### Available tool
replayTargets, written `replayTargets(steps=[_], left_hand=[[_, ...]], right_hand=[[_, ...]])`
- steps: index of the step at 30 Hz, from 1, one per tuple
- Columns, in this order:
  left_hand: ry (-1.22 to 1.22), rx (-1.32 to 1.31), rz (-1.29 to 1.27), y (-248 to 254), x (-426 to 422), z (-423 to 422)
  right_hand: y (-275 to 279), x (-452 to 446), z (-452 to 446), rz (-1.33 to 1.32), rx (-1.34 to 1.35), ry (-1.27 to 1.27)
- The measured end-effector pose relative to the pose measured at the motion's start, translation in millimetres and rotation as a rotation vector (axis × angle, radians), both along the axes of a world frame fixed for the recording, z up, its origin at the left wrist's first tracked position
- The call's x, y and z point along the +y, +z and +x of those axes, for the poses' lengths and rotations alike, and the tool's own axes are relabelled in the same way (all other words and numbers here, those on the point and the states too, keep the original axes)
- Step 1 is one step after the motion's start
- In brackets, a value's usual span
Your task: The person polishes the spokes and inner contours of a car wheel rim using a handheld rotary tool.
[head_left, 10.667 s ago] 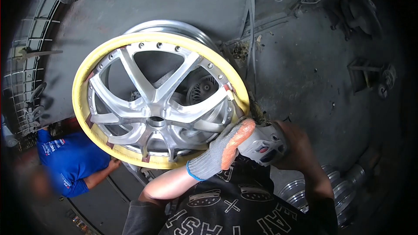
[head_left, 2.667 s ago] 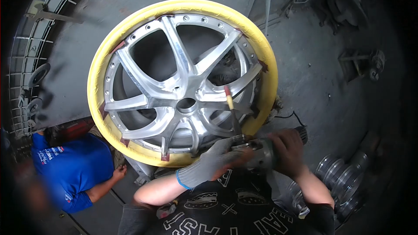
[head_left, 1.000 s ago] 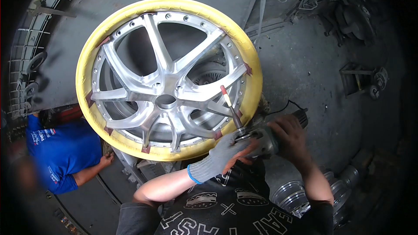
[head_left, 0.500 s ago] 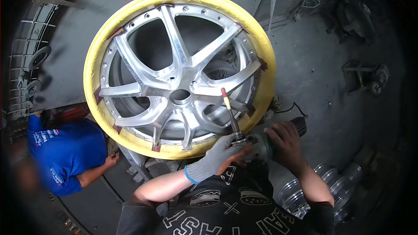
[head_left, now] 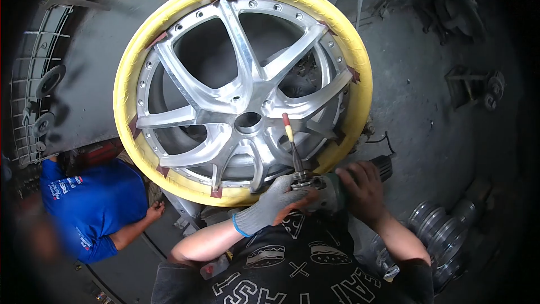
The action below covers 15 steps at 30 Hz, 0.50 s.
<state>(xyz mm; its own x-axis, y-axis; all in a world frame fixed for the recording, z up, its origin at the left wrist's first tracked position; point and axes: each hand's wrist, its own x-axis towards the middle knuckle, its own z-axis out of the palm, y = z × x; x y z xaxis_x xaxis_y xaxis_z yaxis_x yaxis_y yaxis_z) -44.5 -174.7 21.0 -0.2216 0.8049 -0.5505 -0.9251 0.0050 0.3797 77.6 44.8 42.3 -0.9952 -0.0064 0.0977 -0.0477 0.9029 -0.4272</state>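
A large silver wheel rim [head_left: 247, 101] with a yellow-covered outer lip [head_left: 126, 107] lies face up in front of me. My left hand [head_left: 281, 200], in a grey and orange glove, is closed round the front of a power tool [head_left: 329, 191]. Bare, my right hand [head_left: 363, 188] grips the tool's body further right. A long spindle [head_left: 296, 155] with a red and pale tip [head_left: 286, 123] points away from the tool over the rim's lower right spokes. Whether the tip touches metal I cannot tell.
A person in a blue shirt [head_left: 95, 202] is at the lower left, one arm near the rim's stand. Shiny rims [head_left: 439, 231] are stacked at the lower right. A wire rack [head_left: 36, 84] runs along the left. A small metal frame [head_left: 472, 87] stands at the right.
Compared with half a second ago, the rim appears slightly further right and higher in view. The spindle tip has shifted a little left against the spokes. Both hands keep their hold on the tool.
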Motion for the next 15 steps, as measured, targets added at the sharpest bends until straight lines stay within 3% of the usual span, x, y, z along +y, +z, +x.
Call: replayTargets(steps=[6,12,15], left_hand=[[-0.094,-0.029,0.001,-16,-22,-12],[-0.064,-0.098,-0.203,-14,-38,-21],[-0.101,0.011,-0.057,-36,-59,-29]], right_hand=[[-7,-24,-4,-0.007,0.019,-0.055],[-14,-48,-10,-0.05,0.037,-0.094],[-19,-56,-9,-0.064,0.036,-0.106]])
